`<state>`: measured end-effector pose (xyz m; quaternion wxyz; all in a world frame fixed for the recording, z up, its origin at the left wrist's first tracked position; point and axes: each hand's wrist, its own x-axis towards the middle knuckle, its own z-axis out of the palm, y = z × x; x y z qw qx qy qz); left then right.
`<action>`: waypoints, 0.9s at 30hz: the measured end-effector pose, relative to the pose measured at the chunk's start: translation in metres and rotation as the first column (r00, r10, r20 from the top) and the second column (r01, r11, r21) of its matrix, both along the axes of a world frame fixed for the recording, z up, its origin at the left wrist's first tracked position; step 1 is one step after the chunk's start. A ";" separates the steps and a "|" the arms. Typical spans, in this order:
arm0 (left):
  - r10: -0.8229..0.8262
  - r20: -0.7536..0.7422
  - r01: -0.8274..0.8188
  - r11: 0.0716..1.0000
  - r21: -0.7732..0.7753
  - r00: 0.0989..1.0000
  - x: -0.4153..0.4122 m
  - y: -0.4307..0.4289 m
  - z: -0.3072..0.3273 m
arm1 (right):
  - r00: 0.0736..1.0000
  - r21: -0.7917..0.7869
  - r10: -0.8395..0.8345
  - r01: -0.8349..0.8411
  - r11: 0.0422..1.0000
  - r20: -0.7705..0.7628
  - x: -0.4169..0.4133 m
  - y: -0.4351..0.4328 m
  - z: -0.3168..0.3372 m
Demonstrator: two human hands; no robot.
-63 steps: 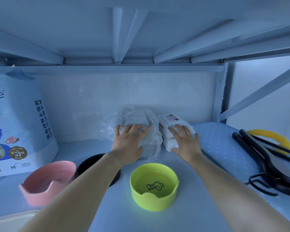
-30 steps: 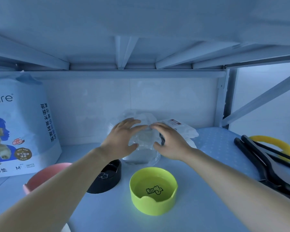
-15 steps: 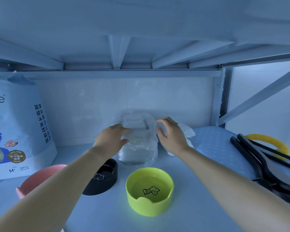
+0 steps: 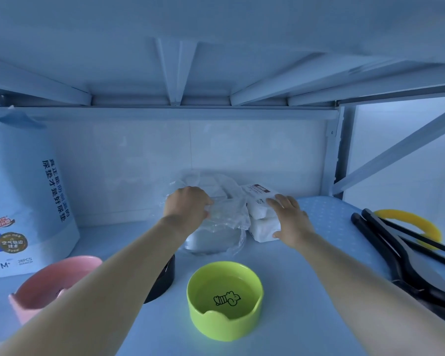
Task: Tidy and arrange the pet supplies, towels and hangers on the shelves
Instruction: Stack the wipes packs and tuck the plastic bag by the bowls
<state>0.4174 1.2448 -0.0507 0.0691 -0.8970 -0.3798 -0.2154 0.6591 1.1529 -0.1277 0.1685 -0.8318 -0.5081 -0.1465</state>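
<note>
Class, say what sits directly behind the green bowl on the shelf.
A clear plastic-wrapped pack, gripped by the left hand; beside it white packs touched by the right hand. The crinkled wrap hides the pack's contents.

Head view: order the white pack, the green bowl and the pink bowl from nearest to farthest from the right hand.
1. White pack: at the back of the shelf, touched by the right hand, whose fingers lie on it.
2. Green bowl: front centre, nearer the camera than the hand.
3. Pink bowl: far left, beyond the left arm.
</note>
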 end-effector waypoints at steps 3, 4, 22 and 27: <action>-0.001 -0.030 0.002 1.000 0.020 1.000 -0.002 0.001 -0.001 | 1.000 0.018 -0.011 0.011 1.000 -0.012 0.002 0.006 -0.005; -0.005 -0.038 0.006 1.000 0.023 0.999 -0.002 0.001 -0.001 | 1.000 0.029 -0.011 0.012 0.999 -0.009 0.003 0.007 -0.007; -0.014 -0.061 0.015 1.000 0.011 0.998 -0.002 -0.003 0.002 | 0.997 0.164 -0.016 0.029 0.986 -0.078 -0.016 0.024 -0.017; -0.028 -0.051 0.028 1.000 -0.004 0.998 -0.004 -0.001 0.002 | 0.996 0.113 -0.034 0.043 0.993 -0.085 -0.018 0.018 -0.014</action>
